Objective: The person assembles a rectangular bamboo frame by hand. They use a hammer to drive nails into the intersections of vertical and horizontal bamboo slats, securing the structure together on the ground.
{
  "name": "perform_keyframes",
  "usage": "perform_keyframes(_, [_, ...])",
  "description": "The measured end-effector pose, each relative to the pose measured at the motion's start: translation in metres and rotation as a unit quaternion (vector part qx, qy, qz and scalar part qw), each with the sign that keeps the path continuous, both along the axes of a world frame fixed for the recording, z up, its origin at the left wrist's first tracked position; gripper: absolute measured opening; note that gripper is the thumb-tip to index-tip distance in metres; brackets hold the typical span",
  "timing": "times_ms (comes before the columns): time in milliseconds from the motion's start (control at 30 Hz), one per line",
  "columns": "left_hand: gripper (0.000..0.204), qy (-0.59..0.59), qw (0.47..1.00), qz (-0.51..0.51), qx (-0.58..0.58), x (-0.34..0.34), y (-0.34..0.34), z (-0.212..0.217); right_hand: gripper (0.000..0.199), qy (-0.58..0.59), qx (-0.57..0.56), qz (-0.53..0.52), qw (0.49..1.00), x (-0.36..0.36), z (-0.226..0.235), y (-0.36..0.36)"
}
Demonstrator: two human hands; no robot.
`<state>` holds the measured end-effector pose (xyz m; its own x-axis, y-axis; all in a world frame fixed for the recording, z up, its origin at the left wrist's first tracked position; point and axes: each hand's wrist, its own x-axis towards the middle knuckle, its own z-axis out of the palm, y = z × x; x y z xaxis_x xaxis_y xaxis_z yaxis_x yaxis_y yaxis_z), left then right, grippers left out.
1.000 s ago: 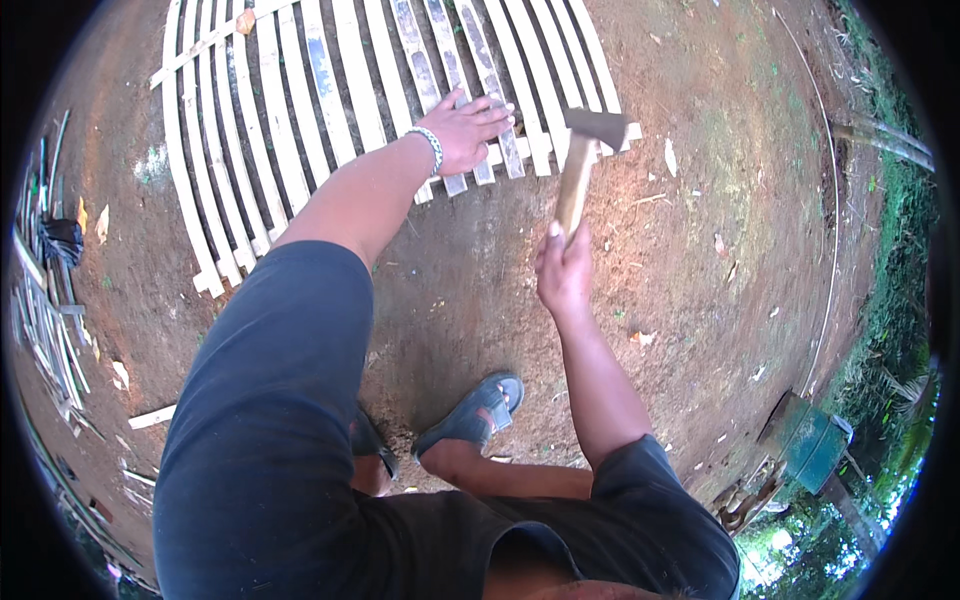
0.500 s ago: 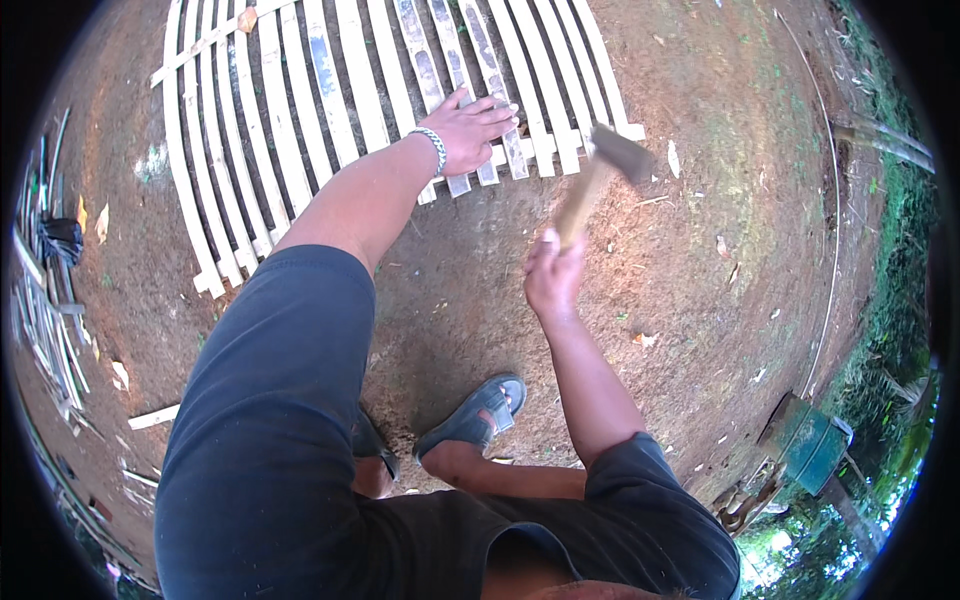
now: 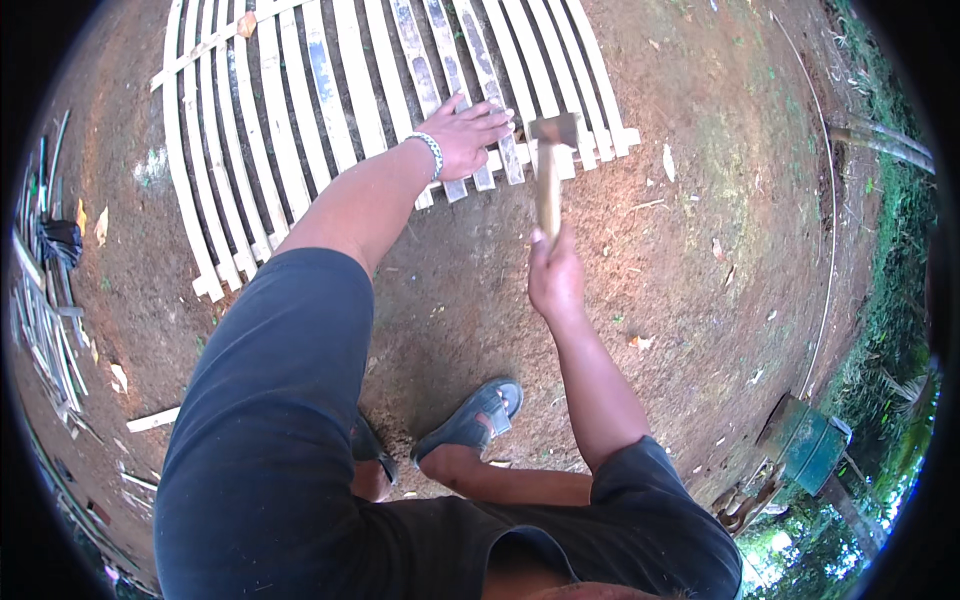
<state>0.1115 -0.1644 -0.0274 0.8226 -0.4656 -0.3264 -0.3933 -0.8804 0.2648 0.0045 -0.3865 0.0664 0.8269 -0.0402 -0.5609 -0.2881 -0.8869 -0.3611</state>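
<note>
Head view, looking down at bare dirt ground (image 3: pixel 690 290). Green bin (image 3: pixel 805 440) stands well to the right of the right hand, behind it; contents cannot be made out. Left hand (image 3: pixel 468 135) lies flat, fingers spread, palm down on the near ends of the slats of a white slatted panel (image 3: pixel 300 130) laid on the ground; beaded bracelet (image 3: pixel 430 152) on that wrist. Right hand (image 3: pixel 556 278) is closed in a fist around the lower end of a wooden-handled hammer (image 3: pixel 548 165); handle runs up away from the hand, metal head sits just right of the left fingertips, at the panel's lower edge; whether it touches a slat cannot be told. Hands well apart. Grey sandalled foot (image 3: pixel 472 422) below right hand. Loose sticks (image 3: pixel 45 300) piled far left of left arm
</note>
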Motion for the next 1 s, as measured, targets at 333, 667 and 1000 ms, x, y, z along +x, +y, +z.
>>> perform_keyframes(333, [0.064,-0.013,1.000,0.005,-0.006,0.004,0.001,-0.007,0.046,0.042,-0.010,-0.051,0.998,-0.003,0.003,-0.015])
perform_keyframes(667, [0.061,-0.012,0.999,-0.037,0.029,0.041,-0.040,0.009,0.034,-0.317,0.212,-0.096,0.919,-0.002,-0.006,-0.036])
perform_keyframes(1000, [0.063,-0.006,0.998,-0.060,0.019,0.043,-0.030,0.006,0.047,-0.157,0.025,-0.052,0.986,0.001,-0.012,-0.032])
